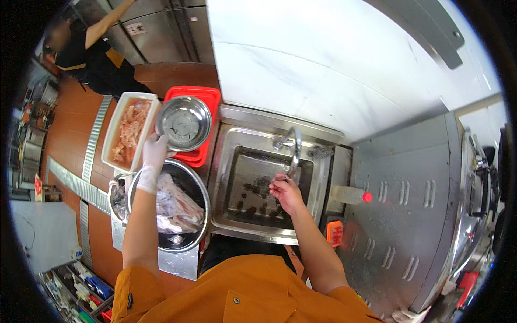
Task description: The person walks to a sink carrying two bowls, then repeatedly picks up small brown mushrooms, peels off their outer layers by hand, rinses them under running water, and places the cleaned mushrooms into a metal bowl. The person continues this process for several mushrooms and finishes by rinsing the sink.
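Over steel sink (226,161), bare right hand (285,192) pinching dark scrap, gloved left hand (153,156) gripping shiny round bowl (184,123)

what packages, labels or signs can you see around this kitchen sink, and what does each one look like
Paper label: white rectangle stuck on the steel fridge door, top left, with dark print.
Sign: small red panel with white marks, far left edge by the floor.
Bottle: pale, lying on its side right of the sink, red cap.
Packets: small colourful items in a tray, lower left; too small to tell apart.
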Available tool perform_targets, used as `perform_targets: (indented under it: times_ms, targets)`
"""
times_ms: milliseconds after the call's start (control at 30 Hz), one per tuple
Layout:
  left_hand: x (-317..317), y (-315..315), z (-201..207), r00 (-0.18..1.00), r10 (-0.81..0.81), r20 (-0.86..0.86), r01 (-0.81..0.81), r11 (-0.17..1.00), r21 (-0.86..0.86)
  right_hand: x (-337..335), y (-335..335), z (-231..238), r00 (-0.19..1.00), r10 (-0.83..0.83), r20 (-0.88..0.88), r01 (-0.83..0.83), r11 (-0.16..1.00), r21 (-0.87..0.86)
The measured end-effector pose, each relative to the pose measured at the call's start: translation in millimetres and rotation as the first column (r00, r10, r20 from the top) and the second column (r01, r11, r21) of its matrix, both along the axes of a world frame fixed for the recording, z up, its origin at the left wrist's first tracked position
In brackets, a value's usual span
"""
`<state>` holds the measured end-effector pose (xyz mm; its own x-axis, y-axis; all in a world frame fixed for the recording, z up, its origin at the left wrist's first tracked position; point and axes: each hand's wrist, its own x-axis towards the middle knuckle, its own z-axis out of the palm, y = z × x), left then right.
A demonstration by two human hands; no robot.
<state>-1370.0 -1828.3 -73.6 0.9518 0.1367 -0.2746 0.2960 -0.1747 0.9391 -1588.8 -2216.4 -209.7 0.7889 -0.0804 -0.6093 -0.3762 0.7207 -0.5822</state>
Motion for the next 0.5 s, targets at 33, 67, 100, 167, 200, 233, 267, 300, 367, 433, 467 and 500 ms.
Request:
perform_targets:
  times_ms: [33,67,100,167,200,233,267,300,367,433,467,500]
  targets:
    - [-15.8,-13.1,7.7,0.995,-0.087,-0.037,0.087,0.996,-0.014,-3.3,-5.4,-2.4,0.998,-0.040,-0.039,0.038,0.999,-0.027]
    - [-33.2,-30.3,9.9,0.981,-0.194,0.004,0.193,0.979,-0.062,-10.2,-11.8,-3.5,0.993,-0.105,-0.051,0.102,0.993,-0.057]
    - [-54.9,-54.6,4.2,0.964,-0.243,-0.105,0.232,0.967,-0.104,-17.5,-18.2,-3.9,0.986,-0.161,-0.039,0.157,0.984,-0.089]
    - [-96.7,-112.5,-20.6,0.903,-0.379,-0.203,0.346,0.921,-0.180,-34.6,-30.7,-2.4,0.961,-0.274,-0.045,0.262,0.947,-0.184]
    - [-112.3,-145.5,-38.0,0.860,-0.447,-0.247,0.411,0.893,-0.184,-43.5,-38.2,-1.0,0.962,-0.264,-0.069,0.245,0.947,-0.210]
    - [-124.8,-174.1,-55.5,0.801,-0.490,-0.344,0.448,0.872,-0.199,-52.0,-45.7,0.4,0.963,-0.254,-0.093,0.227,0.945,-0.236]
    - [-135.3,-197.9,-71.9,0.720,-0.511,-0.470,0.460,0.858,-0.229,-59.1,-54.9,1.7,0.952,-0.247,-0.182,0.192,0.942,-0.276]
    - [-144.5,-217.3,-86.7,0.717,-0.539,-0.443,0.457,0.843,-0.285,-65.3,-62.2,1.7,0.943,-0.243,-0.229,0.188,0.954,-0.235]
    - [-157.7,-248.4,-111.9,0.687,-0.571,-0.450,0.353,0.803,-0.479,-75.9,-78.3,0.0,0.957,-0.132,-0.258,0.045,0.947,-0.317]
    - [-165.9,-261.5,-128.4,0.665,-0.606,-0.437,0.377,0.777,-0.504,-80.1,-82.0,-8.0,0.944,-0.063,-0.325,-0.098,0.884,-0.456]
    - [-169.6,-267.8,-134.7,0.653,-0.622,-0.433,0.380,0.763,-0.523,-82.0,-85.5,-12.6,0.944,-0.074,-0.322,-0.135,0.804,-0.580]
    - [-169.7,-272.9,-139.9,0.627,-0.582,-0.518,0.377,0.808,-0.452,-81.2,-87.0,-18.8,0.959,-0.061,-0.278,-0.148,0.728,-0.670]
